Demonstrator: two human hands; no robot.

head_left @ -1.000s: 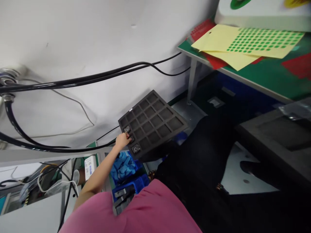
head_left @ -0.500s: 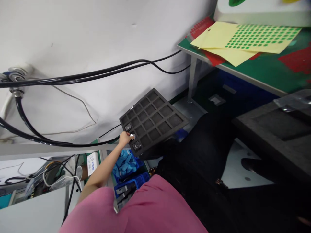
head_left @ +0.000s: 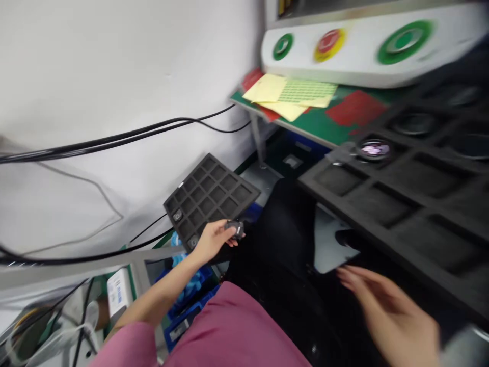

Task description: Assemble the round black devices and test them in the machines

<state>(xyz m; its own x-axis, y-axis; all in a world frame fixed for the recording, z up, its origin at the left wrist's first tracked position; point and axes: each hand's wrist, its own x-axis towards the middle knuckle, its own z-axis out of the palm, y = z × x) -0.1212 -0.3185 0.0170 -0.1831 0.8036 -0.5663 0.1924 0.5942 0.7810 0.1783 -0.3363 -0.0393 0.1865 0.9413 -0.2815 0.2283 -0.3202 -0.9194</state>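
My left hand [head_left: 213,240] pinches a small dark watch body [head_left: 236,229] between thumb and fingers, in front of a black foam tray [head_left: 206,191]. That tray leans in the gap by the wall, with small square pockets and a round piece left in two of them. My right hand [head_left: 393,316], blurred, is low on the right with its fingers stretched out and nothing seen in it. Above it lies a larger dark foam tray [head_left: 397,234]; a round watch body with a lit face [head_left: 375,149] and other round pieces sit in it.
Behind is a green bench [head_left: 324,125] with yellow sticker sheets [head_left: 290,97], red sheets and a white panel [head_left: 344,66] of round buttons. Black cables [head_left: 114,144] run along the wall. Blue bins [head_left: 183,321] stand below my left arm.
My left hand has drawn the watch body from the tilted tray and moved it right, towards me. My right hand has come into view. The view has swung right, showing the larger tray and button panel.
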